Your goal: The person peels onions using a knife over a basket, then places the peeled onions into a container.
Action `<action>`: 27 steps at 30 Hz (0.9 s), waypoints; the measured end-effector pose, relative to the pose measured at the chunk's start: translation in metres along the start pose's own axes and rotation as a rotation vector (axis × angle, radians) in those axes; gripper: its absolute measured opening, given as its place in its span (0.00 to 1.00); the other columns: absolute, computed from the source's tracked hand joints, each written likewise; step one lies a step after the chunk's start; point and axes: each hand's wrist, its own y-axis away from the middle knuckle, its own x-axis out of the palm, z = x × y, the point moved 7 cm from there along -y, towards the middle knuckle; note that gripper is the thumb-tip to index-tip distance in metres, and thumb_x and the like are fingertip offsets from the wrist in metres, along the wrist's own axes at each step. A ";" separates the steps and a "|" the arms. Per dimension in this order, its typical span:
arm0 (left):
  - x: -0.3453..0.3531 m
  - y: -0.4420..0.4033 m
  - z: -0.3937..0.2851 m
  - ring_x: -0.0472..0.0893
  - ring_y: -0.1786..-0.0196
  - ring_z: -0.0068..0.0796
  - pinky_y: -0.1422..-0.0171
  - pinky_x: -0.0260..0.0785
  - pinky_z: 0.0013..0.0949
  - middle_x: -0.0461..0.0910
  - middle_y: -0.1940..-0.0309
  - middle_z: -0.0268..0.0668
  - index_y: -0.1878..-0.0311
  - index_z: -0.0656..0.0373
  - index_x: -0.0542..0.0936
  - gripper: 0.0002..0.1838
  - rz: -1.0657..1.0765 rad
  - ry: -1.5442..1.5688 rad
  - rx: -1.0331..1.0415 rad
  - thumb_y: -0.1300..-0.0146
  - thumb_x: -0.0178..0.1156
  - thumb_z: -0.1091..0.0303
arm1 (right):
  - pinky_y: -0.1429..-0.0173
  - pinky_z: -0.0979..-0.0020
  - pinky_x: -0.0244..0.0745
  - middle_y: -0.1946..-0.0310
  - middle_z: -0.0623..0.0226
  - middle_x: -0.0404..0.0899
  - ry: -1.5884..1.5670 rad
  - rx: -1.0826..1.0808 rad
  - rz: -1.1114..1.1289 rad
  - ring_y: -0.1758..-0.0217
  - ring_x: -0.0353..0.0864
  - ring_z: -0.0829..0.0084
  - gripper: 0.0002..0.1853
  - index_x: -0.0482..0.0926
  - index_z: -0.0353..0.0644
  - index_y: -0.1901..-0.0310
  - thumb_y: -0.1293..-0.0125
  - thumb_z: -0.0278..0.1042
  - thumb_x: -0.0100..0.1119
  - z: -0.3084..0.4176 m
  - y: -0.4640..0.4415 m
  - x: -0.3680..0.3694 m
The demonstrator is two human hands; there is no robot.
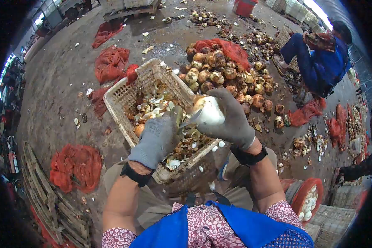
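Observation:
My left hand [155, 134], in a grey work glove, is closed on a knife [189, 120] whose blade points right and rests against an onion. My right hand [233, 120], gloved too, grips that onion [211, 112]; much of it is bare white, with brown skin left at its upper left end. Both hands are above a pale plastic crate [115, 111] that holds onion skins [153, 105] and scraps. The knife's handle is mostly hidden by my left fingers.
Beyond the crate lies a heap of unpeeled onions [215, 76] with red mesh [231, 51] over it. More red mesh bags [76, 167] and wooden slats [45, 186] lie left. A person in blue [326, 68] sits at right. Near my right elbow is a red-netted container [308, 198] of white onions.

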 end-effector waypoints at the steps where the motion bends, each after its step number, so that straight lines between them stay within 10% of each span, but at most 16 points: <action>1: 0.002 -0.002 -0.001 0.83 0.60 0.52 0.56 0.76 0.49 0.82 0.60 0.51 0.36 0.60 0.66 0.30 0.057 -0.015 0.001 0.41 0.61 0.65 | 0.49 0.66 0.78 0.55 0.60 0.79 0.001 0.001 0.001 0.53 0.83 0.64 0.41 0.72 0.40 0.45 0.62 0.43 0.81 0.000 0.000 0.000; 4: 0.025 -0.003 0.010 0.84 0.60 0.51 0.57 0.76 0.48 0.82 0.64 0.51 0.39 0.62 0.69 0.24 0.035 -0.066 -0.007 0.38 0.58 0.65 | 0.49 0.66 0.77 0.57 0.60 0.80 -0.076 0.093 0.023 0.53 0.83 0.66 0.39 0.73 0.40 0.46 0.61 0.45 0.80 -0.004 0.000 0.005; 7: 0.021 -0.004 -0.005 0.78 0.69 0.23 0.66 0.71 0.29 0.80 0.68 0.37 0.36 0.56 0.72 0.21 -0.006 0.942 0.034 0.33 0.55 0.70 | 0.48 0.67 0.77 0.57 0.61 0.82 -0.158 0.279 0.074 0.53 0.82 0.70 0.39 0.73 0.40 0.45 0.60 0.46 0.79 -0.014 -0.003 0.008; 10: 0.017 -0.007 0.003 0.79 0.72 0.33 0.53 0.75 0.39 0.80 0.73 0.38 0.55 0.57 0.80 0.08 -0.091 0.944 0.210 0.35 0.56 0.67 | 0.46 0.68 0.76 0.57 0.62 0.82 -0.397 0.433 0.148 0.53 0.81 0.72 0.40 0.73 0.40 0.44 0.60 0.47 0.79 -0.016 0.002 0.017; 12: 0.007 -0.008 0.026 0.77 0.73 0.27 0.55 0.74 0.35 0.80 0.75 0.35 0.53 0.58 0.79 0.10 -0.138 0.787 0.121 0.31 0.54 0.66 | 0.46 0.69 0.75 0.56 0.64 0.82 -0.437 0.355 0.139 0.53 0.80 0.73 0.40 0.73 0.41 0.43 0.59 0.48 0.78 -0.011 0.003 0.016; 14: -0.001 -0.004 0.041 0.75 0.71 0.22 0.55 0.73 0.30 0.79 0.73 0.31 0.49 0.59 0.78 0.11 -0.148 1.386 -0.337 0.30 0.55 0.67 | 0.46 0.68 0.75 0.55 0.64 0.81 -0.435 0.350 0.146 0.51 0.79 0.73 0.39 0.73 0.41 0.43 0.57 0.47 0.77 -0.011 0.001 0.015; 16: -0.009 0.002 0.023 0.75 0.69 0.19 0.57 0.72 0.27 0.78 0.70 0.29 0.47 0.62 0.76 0.13 -0.158 1.251 -0.357 0.31 0.57 0.67 | 0.45 0.68 0.75 0.54 0.65 0.81 -0.340 0.374 0.176 0.51 0.79 0.73 0.40 0.72 0.41 0.42 0.57 0.46 0.77 -0.015 0.001 0.016; 18: -0.032 0.002 -0.002 0.74 0.67 0.18 0.59 0.70 0.25 0.77 0.66 0.29 0.46 0.63 0.75 0.14 -0.424 0.954 0.206 0.30 0.57 0.66 | 0.44 0.70 0.74 0.52 0.64 0.79 -0.427 0.339 0.196 0.48 0.78 0.73 0.40 0.72 0.42 0.42 0.58 0.44 0.80 -0.009 0.002 0.025; 23: -0.006 -0.001 0.002 0.76 0.64 0.26 0.59 0.71 0.28 0.78 0.66 0.31 0.54 0.62 0.77 0.08 -0.128 1.327 -0.004 0.32 0.57 0.69 | 0.37 0.72 0.68 0.49 0.70 0.76 -0.336 0.198 0.273 0.43 0.72 0.79 0.40 0.71 0.37 0.40 0.56 0.31 0.81 -0.012 0.009 0.044; 27: -0.023 0.000 0.002 0.77 0.66 0.32 0.60 0.71 0.33 0.78 0.68 0.37 0.57 0.61 0.78 0.05 -0.405 0.822 0.100 0.33 0.55 0.72 | 0.38 0.71 0.68 0.49 0.70 0.76 -0.541 0.268 0.275 0.44 0.72 0.78 0.40 0.71 0.37 0.40 0.57 0.33 0.81 -0.016 0.007 0.050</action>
